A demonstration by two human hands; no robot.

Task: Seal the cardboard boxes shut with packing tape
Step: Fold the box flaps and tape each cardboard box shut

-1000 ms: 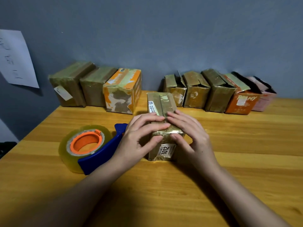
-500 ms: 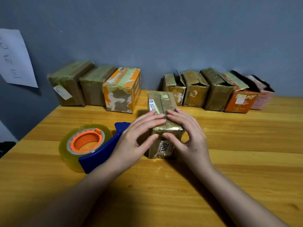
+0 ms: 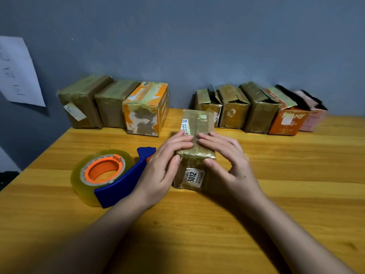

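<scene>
Nearest the camera, two bare forearms reach forward over the wooden table (image 3: 276, 159) and meet at a small tape-wrapped cardboard box (image 3: 197, 125) that stands at mid-table with one short end facing the viewer. That end carries a white label reading 3012 (image 3: 193, 177). The left hand (image 3: 164, 165) lies on the box's left side, its fingers stretched flat across the top toward the centre seam and its thumb laid against the front edge — pressing, not curled round anything. The right hand (image 3: 231, 161) mirrors it on the box's right side: fingers flat on the top, fingertips almost meeting those of the left hand at the seam, thumb on the front corner. Shiny tape runs over the near top edge under both hands.

Just left of the box, partly behind the left wrist, lies a blue tape dispenser (image 3: 122, 184) on the table, loaded with a roll of clear packing tape (image 3: 83, 178) on an orange core.

Beyond the box, against the grey wall (image 3: 197, 46), stand two rows of boxes. To the box's far left are three closed taped boxes (image 3: 112, 107), the nearest one orange. To its far right are five more boxes (image 3: 256, 109) — their top flaps seem to stand loose, though the far ones are blurred. A white paper sheet (image 3: 17, 72) hangs on the wall, further left.
</scene>
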